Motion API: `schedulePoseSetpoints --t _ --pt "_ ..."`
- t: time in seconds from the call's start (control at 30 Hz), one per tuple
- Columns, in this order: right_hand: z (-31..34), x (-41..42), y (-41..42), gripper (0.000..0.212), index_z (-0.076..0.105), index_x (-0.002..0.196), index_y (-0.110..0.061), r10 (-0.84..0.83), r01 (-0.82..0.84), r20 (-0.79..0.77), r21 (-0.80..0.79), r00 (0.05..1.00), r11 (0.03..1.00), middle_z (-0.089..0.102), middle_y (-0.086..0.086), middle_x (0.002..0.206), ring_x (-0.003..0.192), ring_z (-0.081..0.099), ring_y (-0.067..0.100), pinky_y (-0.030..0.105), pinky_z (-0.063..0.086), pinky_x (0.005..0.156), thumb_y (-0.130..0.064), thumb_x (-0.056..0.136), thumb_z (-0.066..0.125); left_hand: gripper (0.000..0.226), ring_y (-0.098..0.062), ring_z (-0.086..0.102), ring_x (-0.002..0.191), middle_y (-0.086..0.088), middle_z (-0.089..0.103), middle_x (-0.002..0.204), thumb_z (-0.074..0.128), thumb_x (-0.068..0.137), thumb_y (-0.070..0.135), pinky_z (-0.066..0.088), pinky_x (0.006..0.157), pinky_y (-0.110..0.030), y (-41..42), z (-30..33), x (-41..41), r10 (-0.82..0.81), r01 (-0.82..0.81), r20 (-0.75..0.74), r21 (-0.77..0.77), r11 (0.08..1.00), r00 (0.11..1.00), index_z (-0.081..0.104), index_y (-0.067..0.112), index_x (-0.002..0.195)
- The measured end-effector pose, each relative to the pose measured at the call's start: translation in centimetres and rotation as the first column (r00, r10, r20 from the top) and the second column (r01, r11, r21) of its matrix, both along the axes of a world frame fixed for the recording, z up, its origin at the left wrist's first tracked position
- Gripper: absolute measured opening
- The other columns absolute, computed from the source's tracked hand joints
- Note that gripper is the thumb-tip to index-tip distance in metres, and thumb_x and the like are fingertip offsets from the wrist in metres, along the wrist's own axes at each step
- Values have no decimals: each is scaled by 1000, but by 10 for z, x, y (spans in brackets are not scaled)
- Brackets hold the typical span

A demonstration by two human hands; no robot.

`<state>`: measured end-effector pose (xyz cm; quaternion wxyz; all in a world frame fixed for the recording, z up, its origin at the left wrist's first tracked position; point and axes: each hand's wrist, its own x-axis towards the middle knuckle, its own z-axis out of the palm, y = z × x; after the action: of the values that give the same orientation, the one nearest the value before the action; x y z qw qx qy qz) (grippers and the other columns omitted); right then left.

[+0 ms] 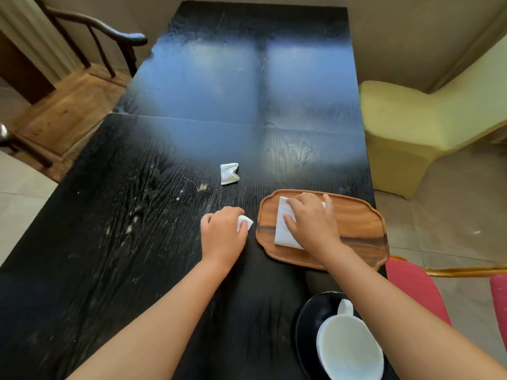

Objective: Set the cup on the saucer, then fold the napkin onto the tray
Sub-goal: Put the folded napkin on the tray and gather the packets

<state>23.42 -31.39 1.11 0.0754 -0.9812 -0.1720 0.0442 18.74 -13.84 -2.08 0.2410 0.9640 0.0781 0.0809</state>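
Note:
A white cup stands on a black saucer at the table's near right edge, partly behind my right forearm. A wooden tray lies further out on the right. A white folded napkin lies on the tray's left half. My right hand rests flat on the napkin with fingers spread. My left hand sits on the table just left of the tray, fingers curled around a small white piece of paper.
A small white sachet lies on the black table beyond my hands. A wooden armchair stands at far left, a yellow-green chair at right, and a red chair by the near right edge.

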Motion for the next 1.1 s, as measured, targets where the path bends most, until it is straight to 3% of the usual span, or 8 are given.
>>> schedulePoseSetpoints --t 0.1,0.3,0.43,0.57,0.7,0.83,1.0,1.1 --pt "-4 16 28 27 61 112 -12 49 -51 32 77 998 996 62 6 113 111 51 27 39 28 99 -20 89 49 27 -23 59 99 -3 65 108 57 86 19 34 86 -37 23 -6 1 82 -87 -130 -35 996 988 62 13 112" --pt "-27 64 89 50 40 137 -17 209 -209 3 13 978 978 41 8 142 126 39 28 42 38 93 -20 89 53 55 -16 28 135 1 32 148 47 93 27 29 104 -36 37 -28 16 -210 239 -287 69 969 935 28 22 145" --pt "-42 93 117 52 28 144 -22 241 -244 -62 -47 968 969 20 8 155 136 26 28 44 38 95 -21 94 45 55 -28 40 126 -12 45 135 60 85 18 37 98 -44 41 -39 14 -278 310 -245 105 945 929 44 18 137" --pt "-51 112 134 51 23 145 -27 201 -215 -146 -80 969 973 13 4 157 139 18 26 44 37 96 -18 97 36 50 -30 62 91 -10 63 102 80 55 10 53 67 -44 44 -46 13 -258 269 -120 82 960 959 68 16 104" --pt "-58 118 143 37 44 133 -19 206 -221 -185 -63 961 973 39 8 143 131 31 28 41 38 92 -20 97 35 39 -27 51 100 -7 55 109 66 74 11 42 79 -39 49 -35 16 -198 200 -139 4 980 970 60 14 112" --pt "-64 112 145 31 53 121 -11 78 -57 -120 166 990 984 50 12 123 116 39 32 40 40 84 -9 90 48 38 -22 50 99 -4 56 103 54 80 4 42 76 -31 63 -35 19 -72 40 -178 -178 983 981 51 15 116" --pt "-61 110 153 43 46 124 -5 -191 253 -256 232 947 939 47 20 122 115 41 36 37 39 85 -9 83 58 31 -9 60 80 5 63 84 62 78 4 47 69 -12 80 -32 16 123 -269 -285 -558 785 951 61 15 107" --pt "-57 105 154 9 53 88 -4 -278 385 -349 292 895 875 56 17 99 89 53 32 30 34 63 -7 80 55 12 -14 64 80 -4 69 86 60 82 7 56 74 -31 89 -30 10 209 -450 -400 -748 489 892 68 15 86"
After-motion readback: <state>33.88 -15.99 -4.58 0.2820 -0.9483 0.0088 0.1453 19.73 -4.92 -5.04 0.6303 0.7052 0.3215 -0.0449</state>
